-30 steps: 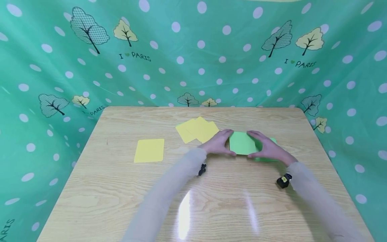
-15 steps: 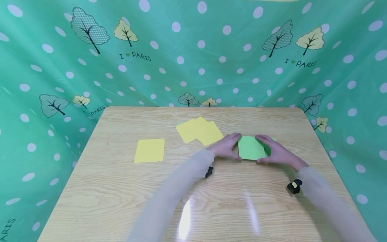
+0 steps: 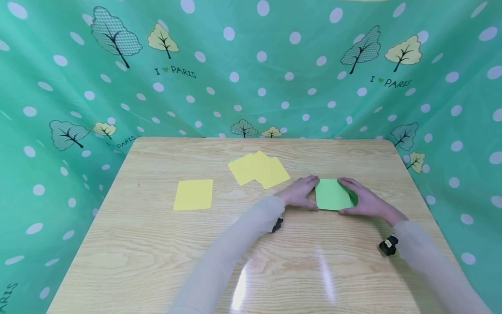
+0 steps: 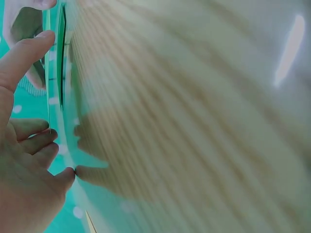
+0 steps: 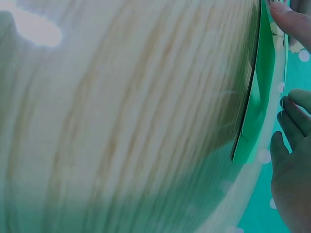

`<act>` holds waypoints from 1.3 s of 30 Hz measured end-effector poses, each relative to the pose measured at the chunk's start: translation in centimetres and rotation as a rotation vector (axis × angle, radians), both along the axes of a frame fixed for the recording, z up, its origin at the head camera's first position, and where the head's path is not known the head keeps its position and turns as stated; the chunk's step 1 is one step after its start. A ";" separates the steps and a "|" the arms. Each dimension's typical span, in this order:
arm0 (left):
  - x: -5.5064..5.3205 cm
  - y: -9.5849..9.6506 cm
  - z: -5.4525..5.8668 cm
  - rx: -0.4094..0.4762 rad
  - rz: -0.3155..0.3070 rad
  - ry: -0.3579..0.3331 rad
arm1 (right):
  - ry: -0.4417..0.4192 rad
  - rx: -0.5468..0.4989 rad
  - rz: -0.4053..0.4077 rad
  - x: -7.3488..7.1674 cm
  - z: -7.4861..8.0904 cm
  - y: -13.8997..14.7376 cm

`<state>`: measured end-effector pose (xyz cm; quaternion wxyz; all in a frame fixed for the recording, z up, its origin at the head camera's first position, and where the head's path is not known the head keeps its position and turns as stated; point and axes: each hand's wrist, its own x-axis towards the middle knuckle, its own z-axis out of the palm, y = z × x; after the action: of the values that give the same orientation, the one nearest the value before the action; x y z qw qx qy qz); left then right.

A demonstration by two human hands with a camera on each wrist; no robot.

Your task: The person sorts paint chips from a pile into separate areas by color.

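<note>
A light green square card [image 3: 332,194] is held level between my two hands at the right of the table. My left hand [image 3: 299,193] grips its left side, thumb at the near corner and fingers at the far one. On its right side my right hand [image 3: 364,200] holds it the same way. Both wrist views show this card edge-on, raised a little above the table. Beneath it lies a darker green card [image 5: 257,107], slightly bowed and mostly hidden in the head view by the upper card and my right hand.
Several yellow cards [image 3: 262,170] lie overlapped at the back middle, a sliver of green showing under them. A single yellow card [image 3: 193,194] lies to the left. The wooden table [image 3: 157,253] is backed by a green dotted curtain [image 3: 251,69].
Both hands have carried the light green card to the right and slightly nearer, so it now covers the darker green card that showed beside it. The yellow cards stayed put.
</note>
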<state>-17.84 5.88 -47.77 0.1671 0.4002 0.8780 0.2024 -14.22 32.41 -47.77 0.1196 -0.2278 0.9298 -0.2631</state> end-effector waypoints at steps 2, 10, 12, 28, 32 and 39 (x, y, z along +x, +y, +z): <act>0.1 0.2 0.1 -0.005 -0.003 -0.005 | -0.012 0.006 -0.003 0.1 0.1 0.2; 0.1 1.1 0.0 -0.014 -0.005 0.012 | -0.009 0.029 -0.008 0.3 0.3 1.1; 0.1 1.4 -0.2 -0.015 -0.002 0.021 | -0.008 0.034 -0.011 0.4 0.5 1.3; -0.2 -0.3 -1.0 0.026 0.048 -0.013 | -0.034 0.007 0.006 0.6 0.2 2.7; -0.4 -1.9 -0.9 0.032 0.041 0.008 | 0.001 0.009 0.011 0.5 0.3 2.0; -0.7 -5.2 -0.5 0.057 0.066 0.027 | 0.021 -0.047 0.036 -0.2 0.4 -0.3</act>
<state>-18.57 0.67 -48.32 0.1368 0.3783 0.8868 0.2275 -14.39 32.11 -47.37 0.1093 -0.2500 0.9203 -0.2804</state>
